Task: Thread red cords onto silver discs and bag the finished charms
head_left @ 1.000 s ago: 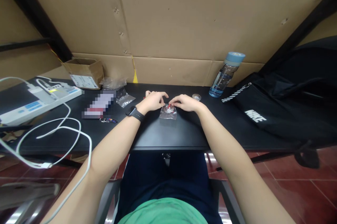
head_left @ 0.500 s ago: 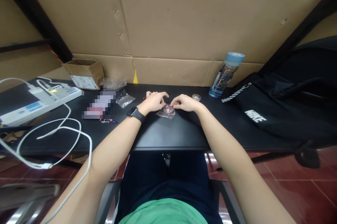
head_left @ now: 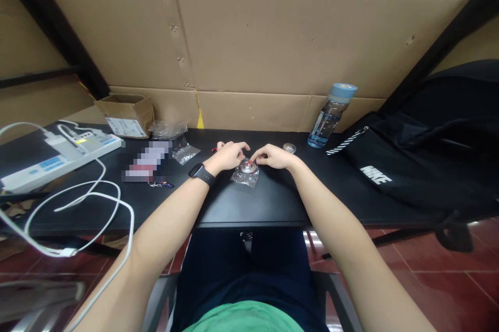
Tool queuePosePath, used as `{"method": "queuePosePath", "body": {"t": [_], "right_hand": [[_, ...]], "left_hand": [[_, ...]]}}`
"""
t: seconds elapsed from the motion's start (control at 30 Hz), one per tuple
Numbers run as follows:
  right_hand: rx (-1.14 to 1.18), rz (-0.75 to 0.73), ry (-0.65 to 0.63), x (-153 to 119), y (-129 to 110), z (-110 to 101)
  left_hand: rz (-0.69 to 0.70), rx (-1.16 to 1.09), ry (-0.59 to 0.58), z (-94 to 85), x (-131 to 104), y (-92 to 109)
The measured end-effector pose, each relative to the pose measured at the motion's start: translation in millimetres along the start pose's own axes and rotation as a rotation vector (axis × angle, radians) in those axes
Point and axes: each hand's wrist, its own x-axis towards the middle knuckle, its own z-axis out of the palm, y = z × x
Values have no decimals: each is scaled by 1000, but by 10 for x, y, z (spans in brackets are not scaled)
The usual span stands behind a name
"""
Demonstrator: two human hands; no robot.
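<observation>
A small round, shiny metallic item (head_left: 248, 167) with red parts rests on a clear plastic bag (head_left: 246, 178) on the black table. My left hand (head_left: 230, 156), with a dark watch at the wrist, is at its upper left; a bit of something red shows beside the fingers. From the right, my right hand (head_left: 273, 156) reaches in with its fingertips at the item's red part, thumb and index close together. What exactly each set of fingers grips is too small to make out. Another round, clear item (head_left: 289, 148) lies just behind my right hand.
On the left are a power strip (head_left: 50, 166) with white cables, an open cardboard box (head_left: 128, 116), plastic bags (head_left: 185, 151), a blurred flat object (head_left: 150, 160) and a keychain. A water bottle (head_left: 326, 119) and black bag (head_left: 409, 171) stand right.
The plastic bag under the round item now spreads further toward me. Both hands stay close to the item, with slight finger movement. The whole view has shifted a little.
</observation>
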Motion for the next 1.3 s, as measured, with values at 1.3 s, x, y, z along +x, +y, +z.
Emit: {"method": "queuePosePath", "body": {"t": [1.3], "right_hand": [[-91,-152,-7,-3,-22,-2]], "left_hand": [[-23,19,-87,-60,9,31]]}}
